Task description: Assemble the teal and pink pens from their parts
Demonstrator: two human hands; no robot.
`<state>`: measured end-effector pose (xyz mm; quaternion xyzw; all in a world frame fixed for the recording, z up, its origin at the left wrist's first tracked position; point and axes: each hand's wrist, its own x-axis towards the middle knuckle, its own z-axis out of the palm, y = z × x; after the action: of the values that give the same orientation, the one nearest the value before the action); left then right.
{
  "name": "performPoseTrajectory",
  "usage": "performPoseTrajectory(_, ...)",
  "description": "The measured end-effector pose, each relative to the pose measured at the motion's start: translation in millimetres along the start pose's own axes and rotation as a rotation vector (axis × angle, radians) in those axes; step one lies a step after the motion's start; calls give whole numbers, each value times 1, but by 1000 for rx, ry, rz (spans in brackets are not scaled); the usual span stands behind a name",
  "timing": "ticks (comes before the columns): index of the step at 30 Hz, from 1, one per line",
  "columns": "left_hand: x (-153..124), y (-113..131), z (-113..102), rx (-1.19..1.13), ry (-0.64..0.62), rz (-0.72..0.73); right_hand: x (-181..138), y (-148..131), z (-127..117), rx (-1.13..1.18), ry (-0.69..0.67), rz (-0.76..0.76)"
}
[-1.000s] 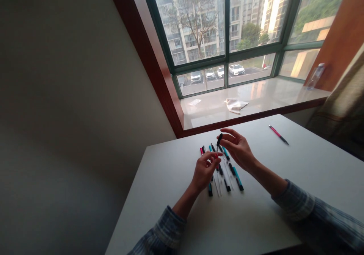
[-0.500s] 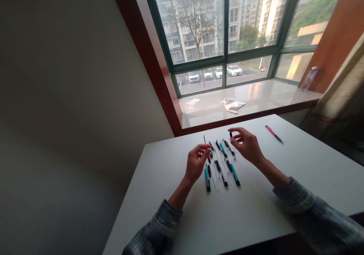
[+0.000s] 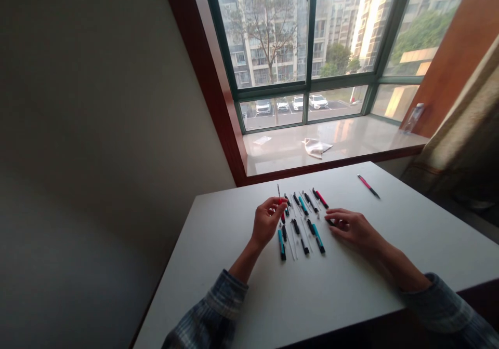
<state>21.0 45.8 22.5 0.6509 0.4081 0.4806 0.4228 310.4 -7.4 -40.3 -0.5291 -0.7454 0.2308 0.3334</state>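
My left hand (image 3: pixel 267 223) is closed in a pinch on a red pen part (image 3: pixel 279 200), with a thin dark tip pointing up from it. It hovers over the left end of the laid-out pen pieces. My right hand (image 3: pixel 353 230) is low at the table, right of the pieces, fingers closed on a small black pen part (image 3: pixel 330 222), partly covered by the fingers. Between the hands lie turquoise barrels (image 3: pixel 318 238), black grips (image 3: pixel 296 227), thin white refills (image 3: pixel 292 242) and a red barrel (image 3: pixel 322 199), set out in two rows.
A whole pink-and-black pen (image 3: pixel 368 186) lies apart at the right of the white table (image 3: pixel 241 307). Behind the table, the window sill holds a crumpled cloth (image 3: pixel 316 147) and a clear bottle (image 3: pixel 413 118). A wall stands on the left, a curtain (image 3: pixel 440 146) on the right.
My right hand has come down and toward me with the black pen part, from raised above the back row to table level. The red barrel there now shows. My left hand keeps its hold.
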Motion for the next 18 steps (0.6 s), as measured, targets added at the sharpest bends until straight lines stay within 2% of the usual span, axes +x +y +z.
performPoseTrajectory(4, 0, 0, -1, 3, 7, -16, 0, 6, -7, 76, -84, -6)
performPoseTrajectory(18, -3, -2, 4, 51, -55, -12, 14, 8, 2, 167, -80, 61)
